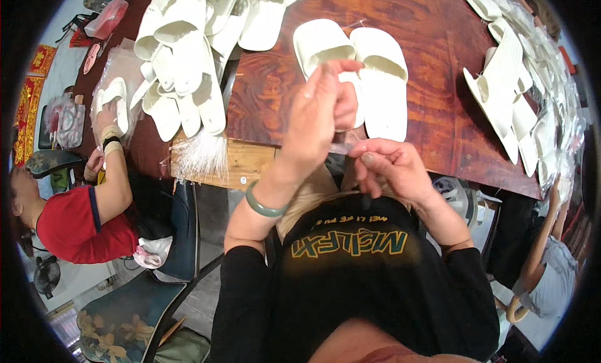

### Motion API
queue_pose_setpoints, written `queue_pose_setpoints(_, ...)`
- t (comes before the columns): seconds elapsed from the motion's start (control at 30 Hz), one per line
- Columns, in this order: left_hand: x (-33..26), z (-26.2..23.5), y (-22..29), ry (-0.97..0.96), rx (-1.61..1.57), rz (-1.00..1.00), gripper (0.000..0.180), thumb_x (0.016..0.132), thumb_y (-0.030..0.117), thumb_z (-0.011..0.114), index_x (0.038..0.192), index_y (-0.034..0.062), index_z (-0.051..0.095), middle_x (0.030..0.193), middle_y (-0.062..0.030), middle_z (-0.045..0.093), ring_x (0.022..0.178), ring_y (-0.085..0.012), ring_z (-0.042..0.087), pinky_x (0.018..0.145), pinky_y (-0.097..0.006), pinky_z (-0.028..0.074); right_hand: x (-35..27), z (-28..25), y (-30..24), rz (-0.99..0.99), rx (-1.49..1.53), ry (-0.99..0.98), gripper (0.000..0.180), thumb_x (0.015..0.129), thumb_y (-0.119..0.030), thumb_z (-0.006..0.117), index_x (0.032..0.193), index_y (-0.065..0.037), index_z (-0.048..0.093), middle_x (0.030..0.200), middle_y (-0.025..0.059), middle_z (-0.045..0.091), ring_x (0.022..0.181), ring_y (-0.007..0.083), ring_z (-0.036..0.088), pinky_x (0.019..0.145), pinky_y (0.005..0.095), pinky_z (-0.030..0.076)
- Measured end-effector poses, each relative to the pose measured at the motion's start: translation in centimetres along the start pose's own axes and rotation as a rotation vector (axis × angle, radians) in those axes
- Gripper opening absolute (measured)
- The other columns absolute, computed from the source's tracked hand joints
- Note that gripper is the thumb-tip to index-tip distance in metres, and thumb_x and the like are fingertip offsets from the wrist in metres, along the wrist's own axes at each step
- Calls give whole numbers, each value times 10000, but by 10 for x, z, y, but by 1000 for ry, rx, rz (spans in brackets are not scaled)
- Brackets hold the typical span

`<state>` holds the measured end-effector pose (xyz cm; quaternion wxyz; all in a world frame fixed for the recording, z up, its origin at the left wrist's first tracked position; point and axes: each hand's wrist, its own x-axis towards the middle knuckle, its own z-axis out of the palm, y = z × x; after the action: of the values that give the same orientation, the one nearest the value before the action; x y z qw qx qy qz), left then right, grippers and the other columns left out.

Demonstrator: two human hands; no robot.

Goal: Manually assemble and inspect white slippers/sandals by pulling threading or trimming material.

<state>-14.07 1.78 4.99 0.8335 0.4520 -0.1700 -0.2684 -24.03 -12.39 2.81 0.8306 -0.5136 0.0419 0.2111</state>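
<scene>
Beyond my left hand (323, 115) and right hand (397, 165), white slippers (385, 97) lie paired!
Left curls, grip unclear; right pinches a translucent bit (342, 147).

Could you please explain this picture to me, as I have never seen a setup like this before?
There is no machine here: these are a person's bare hands, seen by a wide fisheye camera worn on the head and looking down, so straight edges bend near the rim.

On the glossy reddish-brown wooden table lies a pair of white open-toed slippers. The left hand is curled in front of them; whether it grips anything is unclear. The right hand has its fingertips at a small, clear, thin piece, too blurred to identify.

More white slippers are heaped at upper left, above a bundle of thin white strands. At left, a co-worker in a red shirt touches another slipper.
</scene>
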Motion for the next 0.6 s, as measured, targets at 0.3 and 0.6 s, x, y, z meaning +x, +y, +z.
queue_pose_setpoints(0.3, 51, -43, 3, 37, 241, 229, 478, 990, 374, 338, 1172, -42, 488, 816, -39, 519, 787, -133, 488, 751, -277, 413, -13, -29, -17, 89, -2, 171, 244, 952, -181, 456, 993, 40, 550, 527, 43, 516, 362, 61, 369, 390, 205, 361)
queue_pose_setpoints(0.6, 162, -134, -12, 274, 1182, 219, 313, 903, 245, 486, 994, -21, 624, 803, -67, 659, 759, -137, 593, 700, -274, 460, 21, -36, -24, 107, 126, 218, 248, 936, -172, 474, 1037, 48, 530, 631, 59, 545, 380, 73, 372, 431, 230, 423)
